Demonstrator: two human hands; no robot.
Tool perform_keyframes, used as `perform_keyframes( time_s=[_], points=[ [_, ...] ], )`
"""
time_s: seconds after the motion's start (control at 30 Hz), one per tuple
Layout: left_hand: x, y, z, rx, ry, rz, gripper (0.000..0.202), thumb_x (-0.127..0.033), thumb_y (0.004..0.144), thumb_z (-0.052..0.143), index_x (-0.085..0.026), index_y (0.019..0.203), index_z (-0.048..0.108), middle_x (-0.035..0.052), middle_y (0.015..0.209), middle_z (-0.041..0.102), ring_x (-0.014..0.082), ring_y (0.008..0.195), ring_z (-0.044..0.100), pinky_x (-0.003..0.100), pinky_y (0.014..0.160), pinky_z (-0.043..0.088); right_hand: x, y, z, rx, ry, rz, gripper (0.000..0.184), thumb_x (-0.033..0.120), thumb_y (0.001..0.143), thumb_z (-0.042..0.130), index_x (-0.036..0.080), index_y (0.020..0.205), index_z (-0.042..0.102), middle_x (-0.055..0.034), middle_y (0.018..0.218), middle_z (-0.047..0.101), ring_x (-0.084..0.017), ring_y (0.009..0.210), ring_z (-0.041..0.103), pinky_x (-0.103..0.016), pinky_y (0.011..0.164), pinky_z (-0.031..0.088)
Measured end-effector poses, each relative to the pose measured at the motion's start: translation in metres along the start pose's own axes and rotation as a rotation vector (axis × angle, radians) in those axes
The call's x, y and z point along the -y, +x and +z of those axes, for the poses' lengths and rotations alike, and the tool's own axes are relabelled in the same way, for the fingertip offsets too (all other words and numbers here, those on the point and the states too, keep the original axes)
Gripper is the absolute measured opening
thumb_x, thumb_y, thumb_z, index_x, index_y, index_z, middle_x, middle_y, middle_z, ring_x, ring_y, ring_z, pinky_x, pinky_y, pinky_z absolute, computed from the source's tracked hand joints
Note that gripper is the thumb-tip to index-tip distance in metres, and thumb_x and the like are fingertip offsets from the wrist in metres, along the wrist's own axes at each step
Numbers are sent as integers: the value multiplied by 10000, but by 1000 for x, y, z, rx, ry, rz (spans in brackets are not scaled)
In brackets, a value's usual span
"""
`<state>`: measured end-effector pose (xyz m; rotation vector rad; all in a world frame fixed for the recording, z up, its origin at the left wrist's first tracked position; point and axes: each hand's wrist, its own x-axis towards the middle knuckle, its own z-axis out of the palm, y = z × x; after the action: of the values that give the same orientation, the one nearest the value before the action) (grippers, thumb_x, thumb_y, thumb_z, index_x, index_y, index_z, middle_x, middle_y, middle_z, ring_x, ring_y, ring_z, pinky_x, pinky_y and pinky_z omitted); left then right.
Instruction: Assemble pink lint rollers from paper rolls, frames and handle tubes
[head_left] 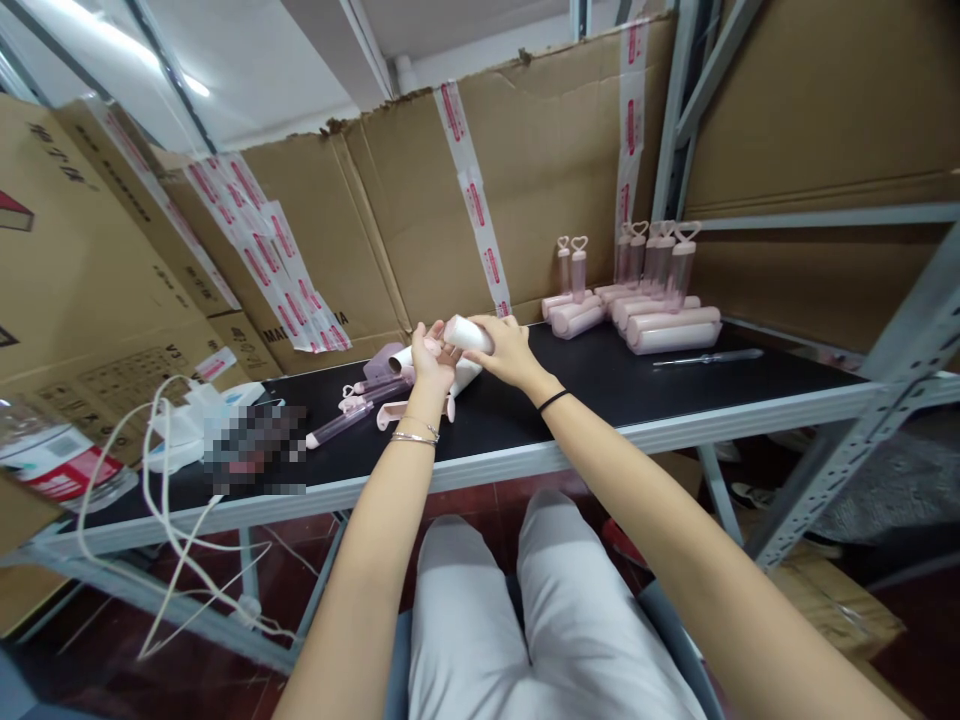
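Both hands meet over the black table top (600, 375), a little left of its middle. My right hand (504, 348) grips a white roll (466, 334) from its right end. My left hand (430, 362) touches the roll's left end, fingers curled around a small pink part. Under the hands lie another white roll (465, 374) and several pink handles (352, 410) with clear tubes. A bracelet sits on my left wrist and a black band on my right.
Finished pink rollers (664, 328) lie stacked at the back right, with upright heart-topped handles (579, 265) behind them. A slim tool (709, 357) lies right of them. White cable (161, 470), a plastic bottle (52, 460) and cardboard boxes (82, 270) fill the left. Metal shelf posts (877, 400) stand right.
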<state>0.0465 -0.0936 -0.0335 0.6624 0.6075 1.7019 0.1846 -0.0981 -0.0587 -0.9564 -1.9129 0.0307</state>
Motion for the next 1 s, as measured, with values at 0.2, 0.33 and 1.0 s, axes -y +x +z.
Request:
perform_keyframes(
  time_s=[0.2, 0.33, 1.0],
  points=[
    [6, -5, 3, 36, 42, -125, 281, -377, 910, 439, -149, 808, 565, 61, 729, 674, 165, 664, 663, 292, 690, 533, -14, 10, 5, -292, 485, 43, 839, 525, 816, 559, 200, 1474, 153, -158, 1459, 356, -250, 1187, 486, -402, 976, 416],
    [11, -7, 6, 43, 54, -170, 300, -391, 911, 448, -136, 856, 596, 59, 686, 655, 197, 714, 669, 389, 819, 540, -19, 13, 9, -382, 688, 55, 845, 579, 760, 614, 231, 1423, 222, -142, 1438, 344, -248, 1207, 479, -414, 1010, 429],
    [17, 1, -2, 94, 241, -139, 646, -677, 891, 227, -187, 989, 637, 85, 801, 693, 251, 766, 673, 404, 724, 528, -22, 10, 14, -217, 629, 84, 794, 531, 661, 708, 208, 1260, 297, -65, 1035, 505, -212, 938, 550, -377, 863, 483]
  ],
)
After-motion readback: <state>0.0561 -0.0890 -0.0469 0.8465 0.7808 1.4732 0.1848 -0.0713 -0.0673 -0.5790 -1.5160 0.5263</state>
